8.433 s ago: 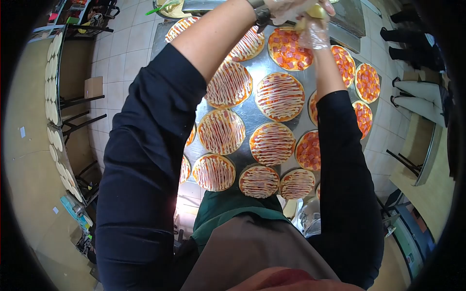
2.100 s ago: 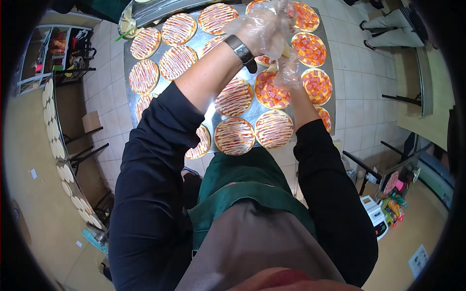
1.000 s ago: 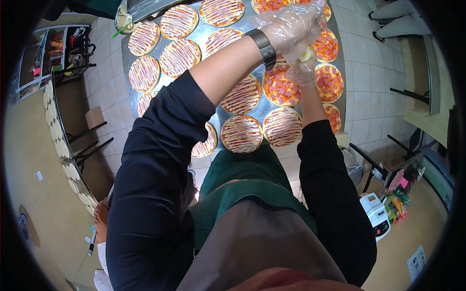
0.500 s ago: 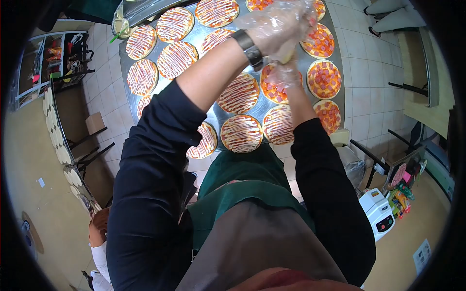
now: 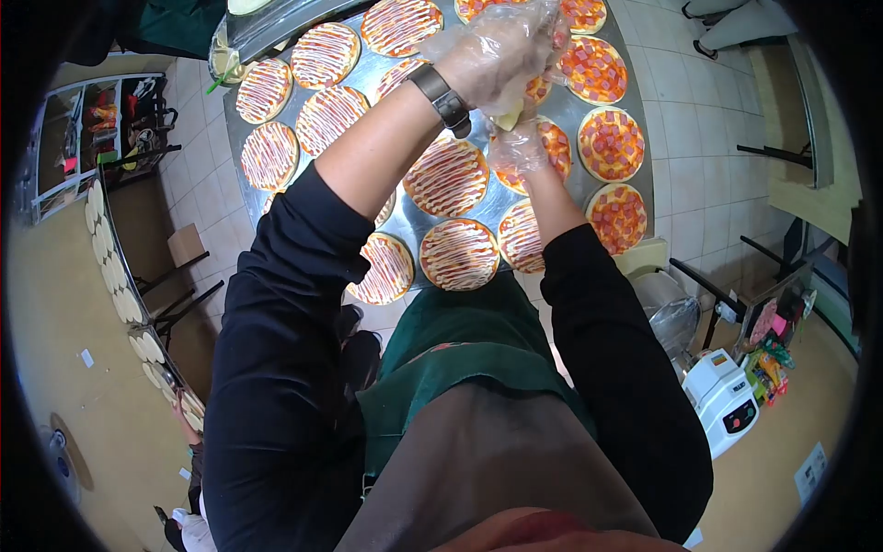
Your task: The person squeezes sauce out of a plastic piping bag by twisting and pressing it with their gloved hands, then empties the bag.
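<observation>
My left hand [image 5: 504,57], in a clear plastic glove with a dark watch at the wrist, reaches over the far part of the metal table [image 5: 225,120]. Its fingers are bent together, with reddish bits at the tips too small to name. My right hand [image 5: 520,147], also gloved, is closed just below it, above a pizza topped with diced meat [image 5: 555,147]. A pale yellow thing [image 5: 508,120] shows between the hands, seemingly in the right one; its kind is unclear. Beside them lie a meat-topped pizza [image 5: 593,69] and a pizza striped with sauce [image 5: 447,177].
More striped pizzas [image 5: 460,255] fill the left and near side; meat-topped ones [image 5: 612,144] line the right edge. Pale round bases [image 5: 110,262] cover a side table at left, where another person's hand [image 5: 189,419] reaches. A white machine [image 5: 722,402] stands at right.
Both my hands have moved a little left, and the pale yellow thing between them shows more. At the left side table, the other person's arm has changed position.
</observation>
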`<state>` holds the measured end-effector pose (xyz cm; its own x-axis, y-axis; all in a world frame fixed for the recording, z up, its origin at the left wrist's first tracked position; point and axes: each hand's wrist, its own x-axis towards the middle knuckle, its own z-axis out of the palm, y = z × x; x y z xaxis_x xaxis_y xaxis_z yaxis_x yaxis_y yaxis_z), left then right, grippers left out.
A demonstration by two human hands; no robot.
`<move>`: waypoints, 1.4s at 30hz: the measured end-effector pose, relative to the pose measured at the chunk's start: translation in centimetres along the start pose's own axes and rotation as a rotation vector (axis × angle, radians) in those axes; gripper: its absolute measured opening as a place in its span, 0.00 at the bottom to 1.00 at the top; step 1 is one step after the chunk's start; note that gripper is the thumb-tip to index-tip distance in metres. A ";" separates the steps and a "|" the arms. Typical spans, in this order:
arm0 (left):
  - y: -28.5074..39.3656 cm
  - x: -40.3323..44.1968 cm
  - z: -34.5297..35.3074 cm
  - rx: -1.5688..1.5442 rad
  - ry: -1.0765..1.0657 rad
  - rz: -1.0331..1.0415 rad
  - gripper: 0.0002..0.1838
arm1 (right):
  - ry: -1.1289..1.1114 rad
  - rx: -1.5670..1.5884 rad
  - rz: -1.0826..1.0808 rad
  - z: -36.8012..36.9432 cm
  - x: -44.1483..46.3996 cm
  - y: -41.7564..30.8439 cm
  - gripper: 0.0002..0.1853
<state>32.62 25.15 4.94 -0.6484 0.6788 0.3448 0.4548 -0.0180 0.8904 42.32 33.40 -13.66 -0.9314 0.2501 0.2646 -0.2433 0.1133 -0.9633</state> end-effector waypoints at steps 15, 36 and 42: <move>3.4 -0.1 0.5 -0.703 -0.043 -0.606 0.18 | 0.042 0.430 0.112 -2.1 -0.8 2.9 0.17; 3.3 0.3 3.1 -0.222 -0.111 -0.221 0.32 | 0.181 0.578 0.338 -4.2 -2.1 -1.7 0.14; 4.0 0.0 1.9 -0.151 -0.256 -0.317 0.17 | 0.142 0.883 0.280 -1.3 -3.3 -1.8 0.12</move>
<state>35.65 26.45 7.94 -0.5605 0.8279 -0.0208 0.1509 0.1268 0.9804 46.20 33.59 -12.77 -0.9596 0.2792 -0.0356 -0.1866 -0.7258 -0.6621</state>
